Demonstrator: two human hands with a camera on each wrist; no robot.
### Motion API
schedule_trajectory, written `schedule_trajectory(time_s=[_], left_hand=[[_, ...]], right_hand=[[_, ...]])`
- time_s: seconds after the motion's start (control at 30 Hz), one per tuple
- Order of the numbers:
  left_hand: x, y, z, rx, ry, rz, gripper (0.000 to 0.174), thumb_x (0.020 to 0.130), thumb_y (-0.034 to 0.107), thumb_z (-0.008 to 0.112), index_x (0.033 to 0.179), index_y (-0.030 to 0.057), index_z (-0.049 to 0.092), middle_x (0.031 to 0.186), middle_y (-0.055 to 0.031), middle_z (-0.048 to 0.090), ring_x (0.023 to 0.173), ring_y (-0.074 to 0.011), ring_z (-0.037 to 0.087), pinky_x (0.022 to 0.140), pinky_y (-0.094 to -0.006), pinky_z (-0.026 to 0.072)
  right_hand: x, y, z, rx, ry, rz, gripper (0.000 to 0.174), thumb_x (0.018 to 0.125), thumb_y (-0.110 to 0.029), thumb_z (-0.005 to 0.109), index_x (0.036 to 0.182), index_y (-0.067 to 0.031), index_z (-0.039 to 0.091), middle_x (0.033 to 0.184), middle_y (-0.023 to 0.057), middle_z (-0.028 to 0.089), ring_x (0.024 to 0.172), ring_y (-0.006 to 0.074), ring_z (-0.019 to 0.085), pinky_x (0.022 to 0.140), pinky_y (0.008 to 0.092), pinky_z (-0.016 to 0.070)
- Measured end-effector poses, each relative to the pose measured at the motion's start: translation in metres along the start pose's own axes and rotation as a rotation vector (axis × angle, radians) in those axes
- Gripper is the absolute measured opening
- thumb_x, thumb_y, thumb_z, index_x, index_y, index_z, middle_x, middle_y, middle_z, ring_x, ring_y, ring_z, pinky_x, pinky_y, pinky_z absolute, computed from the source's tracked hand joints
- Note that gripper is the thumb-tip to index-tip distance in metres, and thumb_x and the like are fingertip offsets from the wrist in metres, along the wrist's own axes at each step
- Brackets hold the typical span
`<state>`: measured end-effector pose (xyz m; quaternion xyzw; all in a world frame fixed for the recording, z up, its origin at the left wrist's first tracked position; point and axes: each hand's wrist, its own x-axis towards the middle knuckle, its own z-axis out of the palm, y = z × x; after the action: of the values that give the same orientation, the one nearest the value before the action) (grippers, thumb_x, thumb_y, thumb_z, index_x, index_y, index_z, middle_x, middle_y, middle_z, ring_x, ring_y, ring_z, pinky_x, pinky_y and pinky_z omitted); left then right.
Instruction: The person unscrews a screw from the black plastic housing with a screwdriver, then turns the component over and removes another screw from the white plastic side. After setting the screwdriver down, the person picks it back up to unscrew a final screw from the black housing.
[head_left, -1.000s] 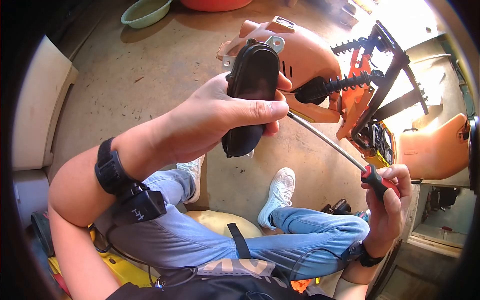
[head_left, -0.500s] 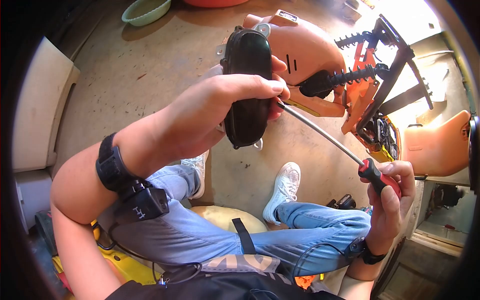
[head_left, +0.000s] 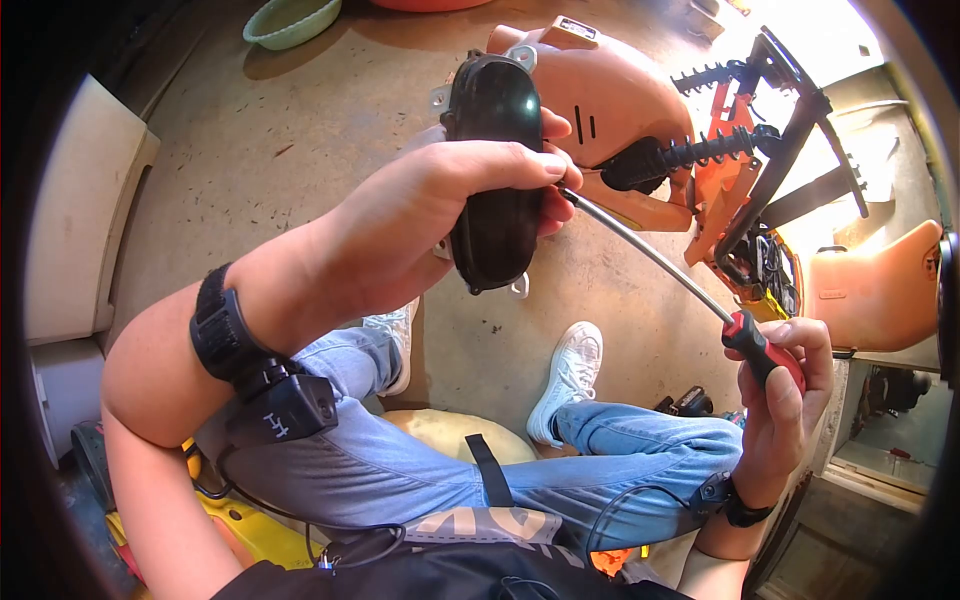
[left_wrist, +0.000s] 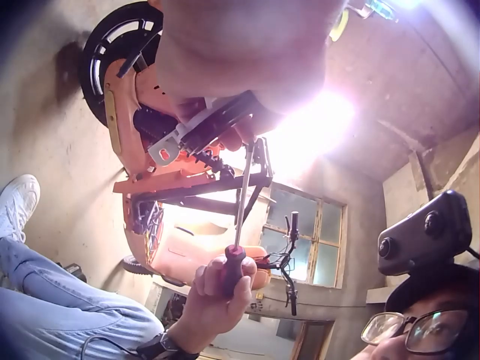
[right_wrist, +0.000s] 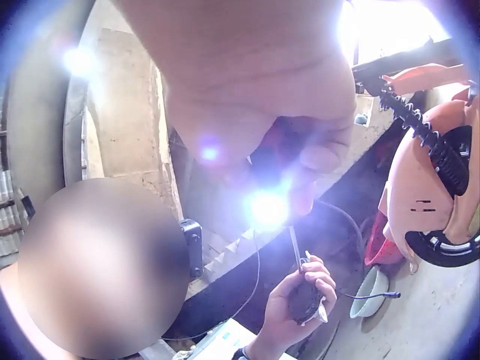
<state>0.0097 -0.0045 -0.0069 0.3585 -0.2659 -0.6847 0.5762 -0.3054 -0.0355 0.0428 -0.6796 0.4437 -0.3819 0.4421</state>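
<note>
The orange scooter (head_left: 605,95) is the biggest thing in sight, though no one view gives all of it: the head view shows bodywork, shock absorbers and black frame, the left wrist view adds handlebars and a wheel partly covered by the blurred near hand, and the right wrist view crops it at the edge. The wearer's blue jeans (head_left: 385,450) spread across the lower head view, partly covering a pale round cushion (head_left: 450,438). Behind, a red basin (right_wrist: 381,246) is mostly cut off by the head view's top edge; a smaller pale green basin (head_left: 290,26) stands beside it.

The left hand (head_left: 428,205) grips a black oval housing (head_left: 503,228) up in front of the scooter, thumb across its face; that thumb hides a band of it, and the back cannot be seen. The right hand (head_left: 780,415) grasps the handle of a screwdriver (head_left: 668,269), whose shaft slants up to the housing's right side. Its tip is lost among the left fingertips, so contact cannot be told; glare washes out this area in the right wrist view. Smallest are the pale mounting tabs (head_left: 524,57) at the housing's edge.
</note>
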Motion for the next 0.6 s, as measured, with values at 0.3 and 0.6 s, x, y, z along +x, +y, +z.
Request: schedule_trajectory(time_s=[0.3,0.6], left_hand=[[-0.0008,-0.0002,0.0013,-0.008,0.011,-0.019,0.044,0.092,0.017,0.064,0.131,0.0042,0.049,0.103,-0.0074,0.065,0.090,-0.0169,0.066,0.084,-0.0313,0.0531],[-0.0003,-0.0004,0.0017,-0.024,0.034,-0.018,0.043,0.092,0.016,0.064,0.130,0.0039,0.049,0.104,-0.0084,0.064,0.090,-0.0174,0.067,0.085,-0.0319,0.0537]], right_hand=[[0.0004,0.0001,0.0008,-0.014,-0.004,-0.003,0.041,0.081,-0.033,0.070,0.106,-0.0038,0.057,0.095,0.0103,0.062,0.061,0.0059,0.051,0.053,0.0173,0.0376],[0.0011,0.0012,0.0016,-0.023,0.010,-0.025,0.042,0.083,-0.035,0.070,0.107,-0.0033,0.057,0.095,0.0102,0.062,0.060,0.0053,0.050,0.052,0.0171,0.0363]])
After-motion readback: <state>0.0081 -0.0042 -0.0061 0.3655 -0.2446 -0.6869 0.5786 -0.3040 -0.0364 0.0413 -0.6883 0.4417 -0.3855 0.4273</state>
